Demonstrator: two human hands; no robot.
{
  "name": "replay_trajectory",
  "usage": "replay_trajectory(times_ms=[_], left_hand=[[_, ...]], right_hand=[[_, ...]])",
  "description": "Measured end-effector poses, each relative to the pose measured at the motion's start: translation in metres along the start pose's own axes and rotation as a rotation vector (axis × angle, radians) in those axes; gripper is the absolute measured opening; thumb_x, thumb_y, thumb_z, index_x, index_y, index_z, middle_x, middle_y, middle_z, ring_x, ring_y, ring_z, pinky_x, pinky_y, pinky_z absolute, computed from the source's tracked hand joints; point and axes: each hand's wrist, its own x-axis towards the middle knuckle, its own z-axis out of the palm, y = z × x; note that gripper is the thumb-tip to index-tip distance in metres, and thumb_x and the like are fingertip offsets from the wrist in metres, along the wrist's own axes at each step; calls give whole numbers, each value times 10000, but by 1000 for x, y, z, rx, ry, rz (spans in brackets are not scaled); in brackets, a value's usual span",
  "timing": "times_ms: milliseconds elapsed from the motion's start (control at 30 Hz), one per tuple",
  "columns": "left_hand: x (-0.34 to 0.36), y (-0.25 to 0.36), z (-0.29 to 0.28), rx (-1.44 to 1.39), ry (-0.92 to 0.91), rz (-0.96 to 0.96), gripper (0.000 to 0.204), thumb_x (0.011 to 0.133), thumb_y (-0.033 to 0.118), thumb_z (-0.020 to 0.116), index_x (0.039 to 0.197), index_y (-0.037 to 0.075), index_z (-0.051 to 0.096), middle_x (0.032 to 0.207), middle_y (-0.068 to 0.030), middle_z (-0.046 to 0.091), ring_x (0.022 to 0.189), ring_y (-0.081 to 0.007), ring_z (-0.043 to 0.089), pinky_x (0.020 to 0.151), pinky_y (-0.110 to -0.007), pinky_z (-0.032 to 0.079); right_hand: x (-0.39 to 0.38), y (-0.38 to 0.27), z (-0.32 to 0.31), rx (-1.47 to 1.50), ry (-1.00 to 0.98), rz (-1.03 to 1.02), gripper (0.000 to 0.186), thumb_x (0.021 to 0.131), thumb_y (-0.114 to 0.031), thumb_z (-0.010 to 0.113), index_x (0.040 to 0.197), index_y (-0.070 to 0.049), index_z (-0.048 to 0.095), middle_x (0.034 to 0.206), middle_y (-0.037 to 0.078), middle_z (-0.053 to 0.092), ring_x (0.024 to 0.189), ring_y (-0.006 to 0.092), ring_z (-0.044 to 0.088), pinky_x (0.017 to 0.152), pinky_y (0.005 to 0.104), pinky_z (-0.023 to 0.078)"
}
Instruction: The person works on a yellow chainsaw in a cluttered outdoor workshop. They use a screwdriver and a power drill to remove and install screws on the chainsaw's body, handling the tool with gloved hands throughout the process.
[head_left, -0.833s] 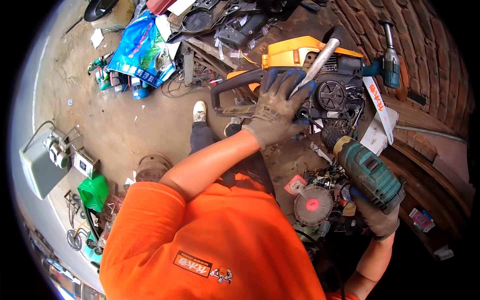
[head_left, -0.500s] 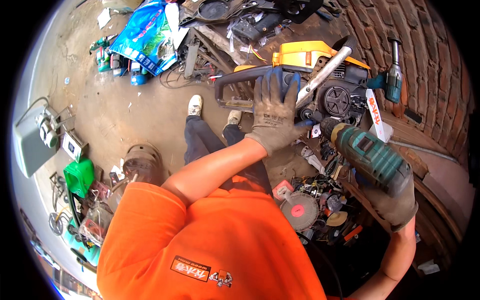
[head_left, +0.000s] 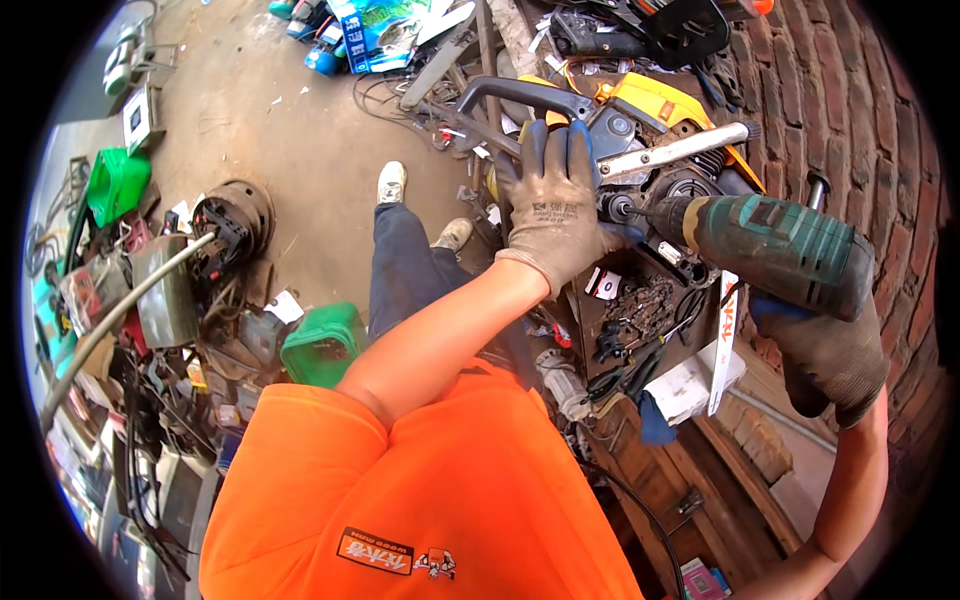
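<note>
A chainsaw with an orange cover [head_left: 655, 100], dark rear handle [head_left: 525, 95] and pale metal handle bar [head_left: 675, 150] lies on the cluttered bench. My left hand [head_left: 560, 205], in a grey-and-blue work glove, rests on the saw with its fingers stretched out. From the right, my gloved right hand [head_left: 835, 350] grips a green power drill [head_left: 790, 245] held nearly level. The drill's thin tip reaches a round hub [head_left: 615, 207] on the saw's side, right beside my left thumb; the exact contact is too small to tell.
A brick wall [head_left: 800, 110] runs up the right side. Near the saw are a pile of dirty chain [head_left: 645, 310], a white printed strip [head_left: 722, 350] and a white box [head_left: 690, 385]. Green bins [head_left: 320, 345] and machine parts crowd the left floor; a guide bar [head_left: 440, 75] lies farther off.
My view has shifted, so the surroundings sit differently. The drill has come up and levelled out, and its tip now reaches the hub. My left hand stays on the saw.
</note>
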Motion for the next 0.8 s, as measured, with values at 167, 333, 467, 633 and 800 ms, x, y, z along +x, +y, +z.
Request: replay_trajectory(times_ms=[167, 333, 467, 633, 800], left_hand=[[-4, -2, 10, -132, 69, 4, 1140, 589, 384, 875, 1458, -83, 303, 1413, -263, 371, 1373, -451, 302, 1116, -606, 286], [-5, 5, 1, -75, -28, -80, 1141, 598, 317, 855, 1487, -72, 253, 1428, -293, 344, 1375, -484, 283, 1150, -568, 276], [-3, 1, 1, -144, -5, -42, 1126, 601, 323, 858, 1483, -66, 274, 1436, -300, 339, 1372, -486, 291, 1141, -577, 283], [-5, -4, 10, -133, 139, 17, 1055, 587, 359, 849, 1427, -62, 368, 1379, -232, 407, 1348, -406, 337, 1049, -609, 322], [-5, 1, -1, -91, 17, -43, 1104, 606, 356, 863, 1475, -43, 311, 1421, -249, 379, 1375, -435, 312, 1108, -577, 306]], right_hand=[[0, 14, 2, -37, 24, -139, 465, 723, -2, 784, 1169, 9, 650, 972, 80, 717, 859, 146, 689, 771, 298, 558], [6, 3, 6, -44, 43, -158, 453, 721, -20, 787, 1154, 0, 654, 1008, 91, 710, 897, 160, 688, 798, 309, 557], [15, -19, -1, -428, -78, -455, 497, 731, 32, 770, 1204, -14, 627, 1025, 91, 717, 917, 161, 688, 820, 314, 553], [19, -32, 1, -670, -103, -466, 475, 731, 6, 778, 1182, -27, 634, 1002, 98, 715, 902, 178, 693, 806, 329, 559], [20, -25, -1, -836, -65, -526, 480, 712, -22, 795, 1167, -27, 640, 997, 106, 713, 881, 205, 701, 791, 342, 567]])
